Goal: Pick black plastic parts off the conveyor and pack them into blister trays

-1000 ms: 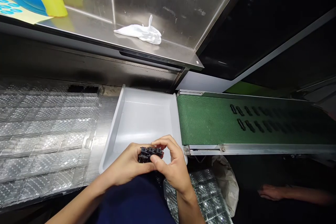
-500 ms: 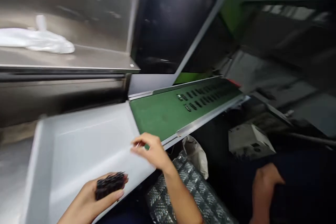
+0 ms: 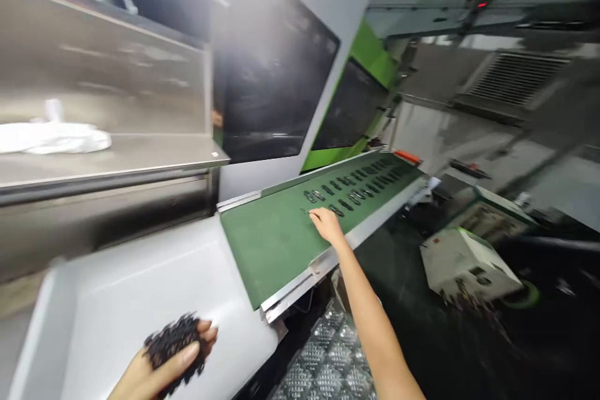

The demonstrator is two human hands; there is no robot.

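Low at the left, over the white tray [image 3: 117, 290], my left hand [image 3: 164, 378] is closed around a bundle of small black parts [image 3: 173, 344]. Their exact kind cannot be made out. My right hand [image 3: 325, 224] is stretched over the green conveyor belt [image 3: 267, 234], its fingers pinched together low over the surface. At the fingertips a small dark part [image 3: 304, 210] shows, partly blurred. Beyond that hand, small dark oblong parts [image 3: 359, 195] lie on the belt in two rows running away to the far end.
A metal shelf [image 3: 154, 165] with a white plastic bag [image 3: 56, 137] stands at the left. Behind the belt rises a machine with dark panels [image 3: 272, 81]. A metal rail [image 3: 323, 262] edges the belt's near side. Below are a quilted silvery cover [image 3: 323, 356] and a pale box-shaped unit [image 3: 469, 265].
My right hand has moved from above the tray's edge forward and right onto the belt, beside the rows. My left hand stays over the tray with its bundle. The view has tilted upward.
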